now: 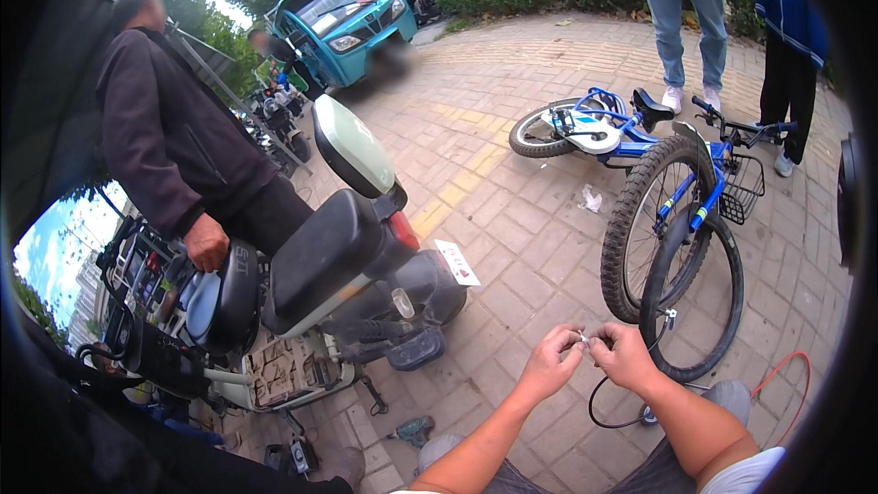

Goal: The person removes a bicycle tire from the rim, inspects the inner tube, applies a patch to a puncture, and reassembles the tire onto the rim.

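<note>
My left hand and my right hand meet above my knees, thumbs and fingers pinched together. Between the fingertips is a small pale, silvery piece, too small to name. Just beyond my right hand, a black inner tube hangs out from the front wheel of a blue and white bicycle lying on its side. A metal fitting shows at the tube's near part. Below my right wrist loops a thin black hose, apart from my fingers.
An electric scooter stands close on the left, beside a person in dark clothes. A green power drill lies on the paving. At right curves a red hose. Two people stand behind the bicycle; a turquoise three-wheeler is farther back.
</note>
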A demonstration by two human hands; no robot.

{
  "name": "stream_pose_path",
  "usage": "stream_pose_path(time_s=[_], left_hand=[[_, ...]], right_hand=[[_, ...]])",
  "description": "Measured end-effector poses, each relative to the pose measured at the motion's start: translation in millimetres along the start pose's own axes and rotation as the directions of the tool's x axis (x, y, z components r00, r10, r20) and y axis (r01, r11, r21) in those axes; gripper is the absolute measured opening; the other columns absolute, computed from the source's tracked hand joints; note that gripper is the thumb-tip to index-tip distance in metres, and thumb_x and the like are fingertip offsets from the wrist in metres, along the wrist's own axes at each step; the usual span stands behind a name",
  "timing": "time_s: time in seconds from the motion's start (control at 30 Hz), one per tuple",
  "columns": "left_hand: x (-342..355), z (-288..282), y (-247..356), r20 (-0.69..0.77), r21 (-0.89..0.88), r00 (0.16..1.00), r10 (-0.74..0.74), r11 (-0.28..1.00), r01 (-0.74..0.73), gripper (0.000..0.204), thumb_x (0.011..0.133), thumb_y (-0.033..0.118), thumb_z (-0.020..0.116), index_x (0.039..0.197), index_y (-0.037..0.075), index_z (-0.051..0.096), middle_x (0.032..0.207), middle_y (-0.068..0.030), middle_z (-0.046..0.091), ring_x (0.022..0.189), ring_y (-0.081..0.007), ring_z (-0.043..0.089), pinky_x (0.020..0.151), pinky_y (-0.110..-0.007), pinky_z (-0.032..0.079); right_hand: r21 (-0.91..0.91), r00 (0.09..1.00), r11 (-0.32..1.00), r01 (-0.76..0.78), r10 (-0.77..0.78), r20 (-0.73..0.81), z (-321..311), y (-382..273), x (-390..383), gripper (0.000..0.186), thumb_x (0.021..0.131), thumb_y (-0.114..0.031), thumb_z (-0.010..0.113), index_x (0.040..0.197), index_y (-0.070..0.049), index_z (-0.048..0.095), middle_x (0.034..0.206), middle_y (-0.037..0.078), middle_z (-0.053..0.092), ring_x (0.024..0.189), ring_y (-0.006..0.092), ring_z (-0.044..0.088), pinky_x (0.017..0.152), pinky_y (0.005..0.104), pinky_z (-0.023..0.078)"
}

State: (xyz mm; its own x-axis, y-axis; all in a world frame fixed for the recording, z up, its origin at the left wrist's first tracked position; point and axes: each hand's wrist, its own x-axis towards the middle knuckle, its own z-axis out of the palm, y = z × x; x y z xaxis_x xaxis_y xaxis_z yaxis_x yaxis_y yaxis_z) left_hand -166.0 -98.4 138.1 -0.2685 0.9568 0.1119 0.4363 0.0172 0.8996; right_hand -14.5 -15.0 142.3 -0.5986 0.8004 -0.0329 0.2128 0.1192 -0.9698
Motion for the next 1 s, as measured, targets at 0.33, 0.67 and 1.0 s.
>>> stream_pose_path(time_s=[0.33, 0.67, 1.0], left_hand=[[-8, -4, 4, 0.013, -0.095, 0.999, -0.046, 0.994, 0.047, 0.012, 0.088, 0.006, 0.062, 0.094, -0.004, 0.064, 0.106, -0.01, 0.064, 0.085, -0.0135, 0.064, 0.075, -0.027, 0.053], [22, 0, 24, -0.048, -0.134, 0.994, 0.1, 0.985, -0.106, 0.008, 0.082, 0.002, 0.064, 0.087, -0.004, 0.064, 0.089, -0.0094, 0.064, 0.075, -0.0139, 0.061, 0.067, -0.027, 0.05], [-7, -9, 22, 0.032, -0.12, 0.993, -0.115, 0.986, 0.118, 0.025, 0.089, 0.012, 0.062, 0.104, -0.008, 0.059, 0.091, -0.0145, 0.067, 0.089, -0.0229, 0.066, 0.081, -0.031, 0.053]], right_hand=[[0.166, 0.989, 0.977, -0.136, 0.124, 0.083, 1, -11, -8, 0.022, 0.086, -0.014, 0.062, 0.086, 0.008, 0.065, 0.067, 0.009, 0.064, 0.059, 0.0113, 0.061, 0.053, 0.0278, 0.048], [0.15, 0.995, 0.985, -0.087, 0.08, 0.055, -16, -14, 6, 0.03, 0.087, -0.022, 0.06, 0.095, 0.006, 0.067, 0.07, 0.01, 0.066, 0.06, 0.0132, 0.064, 0.056, 0.0306, 0.051], [0.199, 0.994, 0.978, 0.063, -0.078, 0.07, 2, 3, -2, 0.024, 0.081, -0.017, 0.062, 0.078, 0.007, 0.062, 0.064, 0.015, 0.064, 0.057, 0.024, 0.062, 0.053, 0.0374, 0.048]])
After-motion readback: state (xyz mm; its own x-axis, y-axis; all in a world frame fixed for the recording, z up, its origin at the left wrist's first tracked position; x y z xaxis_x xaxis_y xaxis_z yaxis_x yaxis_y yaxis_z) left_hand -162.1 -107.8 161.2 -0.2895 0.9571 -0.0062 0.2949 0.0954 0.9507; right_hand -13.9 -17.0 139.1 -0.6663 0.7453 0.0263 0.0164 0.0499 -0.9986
